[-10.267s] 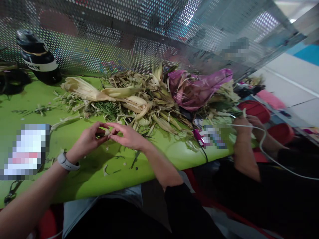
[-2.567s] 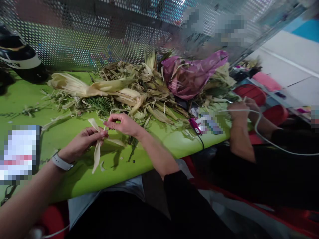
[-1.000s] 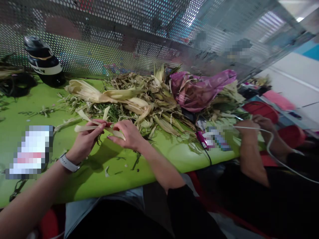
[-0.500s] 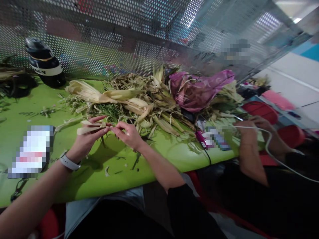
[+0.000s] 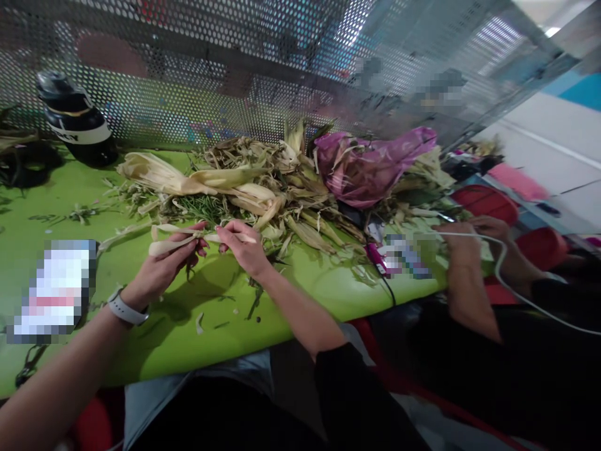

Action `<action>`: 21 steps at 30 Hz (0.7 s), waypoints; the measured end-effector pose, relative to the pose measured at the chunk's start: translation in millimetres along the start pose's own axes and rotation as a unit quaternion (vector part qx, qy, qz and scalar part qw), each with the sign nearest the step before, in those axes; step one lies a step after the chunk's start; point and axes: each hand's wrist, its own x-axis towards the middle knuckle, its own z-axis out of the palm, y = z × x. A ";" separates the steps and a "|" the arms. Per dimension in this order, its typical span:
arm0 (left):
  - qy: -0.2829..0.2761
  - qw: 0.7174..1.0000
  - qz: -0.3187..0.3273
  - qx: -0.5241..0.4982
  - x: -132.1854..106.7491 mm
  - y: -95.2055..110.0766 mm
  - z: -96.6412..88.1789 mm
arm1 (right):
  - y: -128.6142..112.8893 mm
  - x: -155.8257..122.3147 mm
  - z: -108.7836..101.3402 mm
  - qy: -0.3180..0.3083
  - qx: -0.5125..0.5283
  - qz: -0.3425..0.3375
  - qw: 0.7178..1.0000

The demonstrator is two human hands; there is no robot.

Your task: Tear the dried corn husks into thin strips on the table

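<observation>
My left hand (image 5: 162, 266), wearing a white watch (image 5: 126, 307), is closed on pale corn husk strips (image 5: 165, 246) whose broad ends stick out to the left over the hand. Close beside it, my right hand (image 5: 247, 254) pinches another narrow husk strip (image 5: 213, 238), which spans the small gap between the fingertips and lies back across the right hand. Just behind both hands spreads a heap of dried corn husks (image 5: 263, 160), with larger pale husks (image 5: 162, 172) on its left and thin green sprigs (image 5: 200, 210) in front.
A phone (image 5: 54, 288) lies left on the green table (image 5: 300, 300), with a dark bottle (image 5: 77, 119) behind it. A pink plastic bag (image 5: 366, 166) rests on the heap. At right are a magenta device (image 5: 377, 259), a white cable (image 5: 504, 263) and a co-worker's hands (image 5: 464, 241).
My right hand's fingertips have drawn slightly away from the left, and a pale husk strip now shows across the right hand. The view has shifted a little.
</observation>
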 end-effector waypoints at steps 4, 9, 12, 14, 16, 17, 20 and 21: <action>0.001 0.998 -0.033 -0.054 0.5 1.1 3.7 | -0.4 -2.3 0.0 -0.094 -0.049 0.002 0.994; -0.018 0.986 -0.055 -0.158 -1.6 6.2 10.5 | -1.2 0.3 0.7 -0.132 -0.013 0.023 0.991; -0.025 0.977 -0.061 -0.201 -3.9 11.4 12.7 | -3.4 1.5 -0.2 -0.119 -0.001 0.031 0.992; -0.023 0.975 -0.065 -0.212 -5.0 14.0 12.8 | -3.4 2.0 -1.4 -0.111 0.005 0.029 0.993; -0.022 0.975 -0.059 -0.214 -5.1 14.4 11.8 | -2.0 2.3 -2.5 -0.118 0.010 0.026 0.993; -0.022 0.976 -0.052 -0.211 -4.6 13.5 10.8 | -1.2 2.3 -2.9 -0.129 0.007 0.025 0.991; -0.027 0.982 -0.028 -0.183 -0.8 7.5 6.9 | -1.7 1.1 -4.1 -0.166 -0.033 0.006 0.986; -0.029 0.984 -0.028 -0.171 0.9 5.2 5.5 | -3.3 0.5 -4.9 -0.178 -0.046 -0.001 0.983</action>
